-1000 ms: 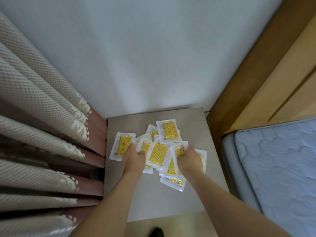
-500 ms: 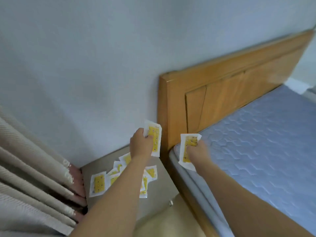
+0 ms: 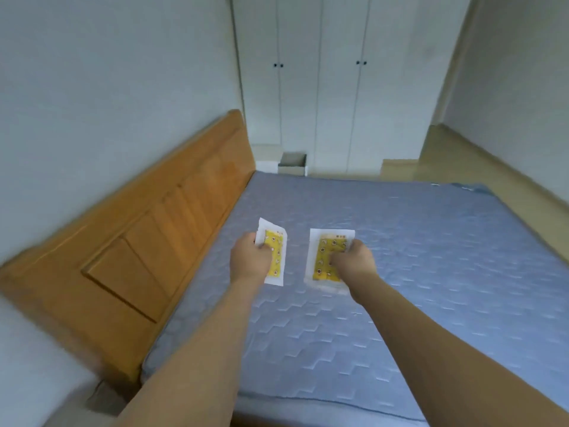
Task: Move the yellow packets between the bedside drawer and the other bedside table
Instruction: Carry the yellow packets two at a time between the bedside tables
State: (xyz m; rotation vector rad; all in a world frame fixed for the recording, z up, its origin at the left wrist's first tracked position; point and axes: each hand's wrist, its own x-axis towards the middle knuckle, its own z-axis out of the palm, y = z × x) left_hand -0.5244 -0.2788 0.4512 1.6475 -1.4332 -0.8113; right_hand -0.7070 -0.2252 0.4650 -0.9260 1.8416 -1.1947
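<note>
Two yellow packets are held in the air above the bed, near its head end. The left packet (image 3: pixel 275 251) is gripped along its left edge by the left hand (image 3: pixel 250 261), fingers curled round it. The right packet (image 3: pixel 328 260) is pinched by the right hand (image 3: pixel 354 261) at its right edge; it may be more than one packet stacked, which cannot be told. The two packets are apart, side by side.

Below them lies a blue quilted mattress (image 3: pixel 400 272), bare of bedding. A wooden headboard (image 3: pixel 147 241) runs along its left side against a pale wall (image 3: pixel 107 87). At the far side stands a white bedside unit with an open drawer (image 3: pixel 292 167). Behind it, white wardrobe doors (image 3: pixel 323 87) with dark knobs. Pale wooden floor (image 3: pixel 462 161) shows far right.
</note>
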